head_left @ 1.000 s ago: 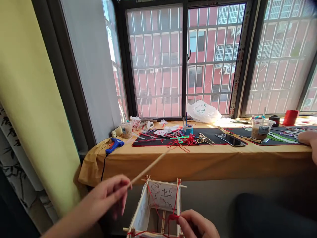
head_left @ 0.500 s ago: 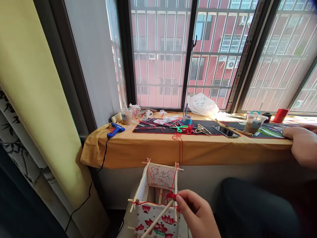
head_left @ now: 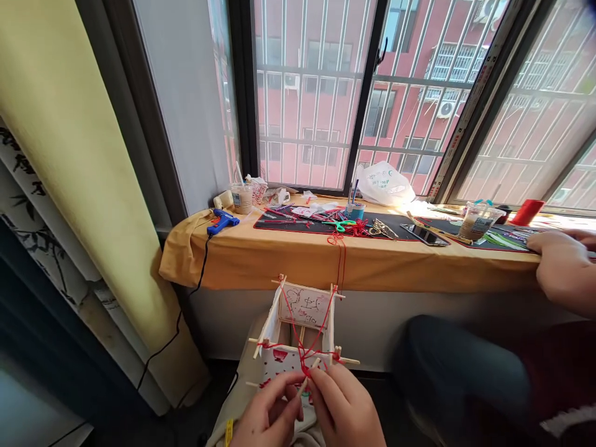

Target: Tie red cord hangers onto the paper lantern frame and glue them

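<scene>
A paper lantern on a frame of thin wooden sticks sits low in view, with red-marked writing on its far panel and a painted flower panel towards me. Red cord crosses its frame and meets in a knot near my hands. My left hand pinches a short wooden stick at the lantern's near side. My right hand is close beside it, its fingertips on the red cord and stick. The lower part of the flower panel is hidden behind my hands.
A yellow-clothed windowsill holds black mats, a blue glue gun, green scissors, a phone and a plastic cup. A co-worker's hand rests at the sill's right end, above a dark-clothed knee.
My left hand has come in beside my right at the red cord, with the wooden stick now between them. The lantern sits higher and turned, and my view has tilted down.
</scene>
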`<state>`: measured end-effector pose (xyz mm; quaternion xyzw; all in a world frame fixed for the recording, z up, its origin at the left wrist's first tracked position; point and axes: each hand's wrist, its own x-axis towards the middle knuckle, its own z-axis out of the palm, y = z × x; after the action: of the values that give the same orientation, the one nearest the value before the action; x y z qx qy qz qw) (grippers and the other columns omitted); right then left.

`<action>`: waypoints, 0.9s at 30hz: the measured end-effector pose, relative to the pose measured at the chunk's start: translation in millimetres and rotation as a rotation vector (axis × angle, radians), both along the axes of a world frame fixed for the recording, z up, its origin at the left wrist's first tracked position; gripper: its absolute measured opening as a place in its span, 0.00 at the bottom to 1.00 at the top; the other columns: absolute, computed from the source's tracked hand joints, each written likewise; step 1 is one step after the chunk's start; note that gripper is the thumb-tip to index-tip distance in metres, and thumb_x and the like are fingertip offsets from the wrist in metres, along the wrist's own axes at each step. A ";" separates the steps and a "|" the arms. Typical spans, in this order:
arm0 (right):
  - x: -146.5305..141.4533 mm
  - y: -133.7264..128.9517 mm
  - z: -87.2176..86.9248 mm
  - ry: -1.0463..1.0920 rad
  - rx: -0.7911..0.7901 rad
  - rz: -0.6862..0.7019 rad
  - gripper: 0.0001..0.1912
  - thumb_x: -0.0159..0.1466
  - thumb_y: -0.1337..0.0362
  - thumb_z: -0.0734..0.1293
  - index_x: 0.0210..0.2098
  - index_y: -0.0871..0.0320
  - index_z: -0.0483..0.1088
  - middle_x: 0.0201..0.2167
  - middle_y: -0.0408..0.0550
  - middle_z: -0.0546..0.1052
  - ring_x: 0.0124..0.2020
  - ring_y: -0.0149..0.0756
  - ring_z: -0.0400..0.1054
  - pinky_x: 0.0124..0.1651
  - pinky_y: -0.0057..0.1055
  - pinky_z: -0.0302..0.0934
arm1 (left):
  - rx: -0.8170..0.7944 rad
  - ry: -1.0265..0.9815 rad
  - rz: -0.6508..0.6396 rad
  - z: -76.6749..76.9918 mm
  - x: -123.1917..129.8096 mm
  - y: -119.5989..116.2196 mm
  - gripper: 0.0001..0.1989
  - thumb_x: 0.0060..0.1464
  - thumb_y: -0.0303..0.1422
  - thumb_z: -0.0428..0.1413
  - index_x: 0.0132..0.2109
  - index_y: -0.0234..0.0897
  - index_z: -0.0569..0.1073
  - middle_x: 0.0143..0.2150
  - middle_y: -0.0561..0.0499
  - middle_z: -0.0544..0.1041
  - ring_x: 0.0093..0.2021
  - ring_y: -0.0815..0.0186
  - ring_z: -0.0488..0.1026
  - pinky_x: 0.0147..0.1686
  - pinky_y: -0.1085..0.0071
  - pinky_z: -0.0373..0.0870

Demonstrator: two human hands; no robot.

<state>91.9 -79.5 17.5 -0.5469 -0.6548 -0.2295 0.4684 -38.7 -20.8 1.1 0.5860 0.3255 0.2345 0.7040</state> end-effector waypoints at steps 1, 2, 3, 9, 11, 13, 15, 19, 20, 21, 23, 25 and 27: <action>-0.8 -1.9 -2.6 -0.020 0.005 0.009 0.14 0.67 0.68 0.54 0.31 0.61 0.69 0.19 0.46 0.71 0.21 0.29 0.65 0.24 0.22 0.60 | -0.001 0.008 -0.010 1.0 2.4 0.0 0.27 0.42 0.55 0.57 0.40 0.36 0.71 0.24 0.56 0.66 0.17 0.77 0.50 0.16 0.77 0.47; -1.3 -3.8 -4.5 -0.032 0.003 0.021 0.14 0.67 0.68 0.54 0.31 0.61 0.69 0.19 0.46 0.70 0.20 0.29 0.64 0.23 0.22 0.59 | 0.001 0.007 -0.019 2.4 4.1 -0.2 0.26 0.42 0.55 0.56 0.36 0.35 0.70 0.22 0.57 0.63 0.17 0.77 0.48 0.15 0.77 0.44; -1.7 -5.7 -5.6 -0.039 -0.008 0.031 0.15 0.67 0.69 0.54 0.30 0.61 0.69 0.18 0.46 0.69 0.20 0.29 0.63 0.23 0.22 0.59 | 0.002 -0.002 -0.018 4.1 5.4 -0.7 0.26 0.43 0.56 0.55 0.33 0.35 0.69 0.19 0.59 0.60 0.17 0.77 0.48 0.16 0.77 0.43; -5.9 -14.7 -7.5 -0.171 -0.076 0.047 0.15 0.65 0.71 0.54 0.30 0.62 0.71 0.17 0.46 0.69 0.18 0.31 0.61 0.20 0.24 0.55 | -0.095 -0.026 0.111 13.6 12.2 -9.5 0.25 0.42 0.56 0.55 0.25 0.37 0.60 0.17 0.62 0.52 0.17 0.77 0.46 0.18 0.77 0.41; -7.4 -16.7 -10.4 -0.213 -0.067 0.061 0.17 0.65 0.72 0.54 0.27 0.62 0.71 0.15 0.46 0.68 0.16 0.31 0.59 0.18 0.25 0.53 | -0.128 -0.041 0.136 14.2 14.5 -11.7 0.25 0.40 0.55 0.57 0.25 0.37 0.61 0.17 0.62 0.52 0.17 0.77 0.45 0.18 0.77 0.40; -7.3 -18.8 -14.4 -0.186 -0.100 0.090 0.17 0.66 0.72 0.54 0.27 0.62 0.71 0.16 0.46 0.68 0.17 0.31 0.59 0.19 0.24 0.54 | -0.149 -0.052 0.138 13.5 16.1 -12.3 0.24 0.40 0.53 0.58 0.26 0.36 0.62 0.18 0.62 0.53 0.18 0.78 0.45 0.18 0.77 0.41; -5.1 -21.0 -18.1 -0.102 -0.160 0.128 0.17 0.66 0.70 0.54 0.29 0.62 0.72 0.18 0.47 0.70 0.20 0.31 0.62 0.22 0.24 0.58 | -0.137 -0.060 0.138 12.2 16.6 -11.7 0.23 0.41 0.52 0.57 0.27 0.35 0.64 0.18 0.62 0.54 0.18 0.77 0.46 0.18 0.77 0.41; 3.6 -24.2 -20.1 0.152 -0.306 0.239 0.13 0.66 0.65 0.57 0.33 0.61 0.72 0.23 0.48 0.71 0.25 0.30 0.65 0.27 0.23 0.60 | -0.080 -0.071 0.157 9.3 15.2 -8.8 0.23 0.43 0.53 0.56 0.29 0.34 0.66 0.17 0.62 0.53 0.18 0.77 0.46 0.18 0.77 0.42; 5.9 -24.4 -19.4 0.220 -0.358 0.268 0.12 0.65 0.65 0.58 0.33 0.61 0.72 0.24 0.48 0.71 0.26 0.30 0.65 0.28 0.22 0.60 | -0.066 -0.077 0.165 9.0 14.3 -8.2 0.23 0.43 0.53 0.56 0.29 0.34 0.66 0.17 0.62 0.53 0.18 0.77 0.45 0.18 0.77 0.42; 8.1 -24.2 -18.5 0.283 -0.415 0.293 0.11 0.65 0.65 0.59 0.33 0.61 0.72 0.25 0.47 0.72 0.27 0.30 0.66 0.29 0.22 0.60 | -0.052 -0.084 0.174 8.8 13.1 -7.8 0.24 0.44 0.53 0.56 0.29 0.34 0.66 0.17 0.62 0.52 0.18 0.77 0.45 0.18 0.77 0.42; 12.1 -22.9 -16.1 0.389 -0.519 0.321 0.10 0.63 0.66 0.60 0.32 0.60 0.72 0.25 0.47 0.73 0.27 0.30 0.66 0.30 0.22 0.60 | -0.027 -0.096 0.182 9.1 10.3 -7.4 0.24 0.45 0.53 0.55 0.30 0.34 0.66 0.17 0.62 0.52 0.18 0.77 0.45 0.18 0.77 0.42; 16.2 -20.1 -13.5 0.455 -0.581 0.325 0.09 0.62 0.65 0.62 0.30 0.60 0.73 0.25 0.46 0.72 0.26 0.29 0.64 0.28 0.22 0.58 | -0.026 -0.108 0.150 10.1 7.1 -7.3 0.24 0.45 0.53 0.55 0.30 0.34 0.67 0.17 0.62 0.53 0.18 0.77 0.45 0.18 0.77 0.42; 20.9 -16.7 -9.8 0.471 -0.605 0.336 0.09 0.61 0.64 0.63 0.28 0.60 0.73 0.23 0.45 0.71 0.25 0.28 0.62 0.26 0.22 0.56 | -0.044 -0.109 0.069 11.6 3.7 -6.9 0.23 0.44 0.52 0.57 0.29 0.33 0.67 0.18 0.61 0.54 0.18 0.77 0.46 0.18 0.77 0.41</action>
<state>112.8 -96.2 7.6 -0.5829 -0.6478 0.1840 0.4547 -35.1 -27.7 12.7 0.5451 0.3118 0.2830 0.7250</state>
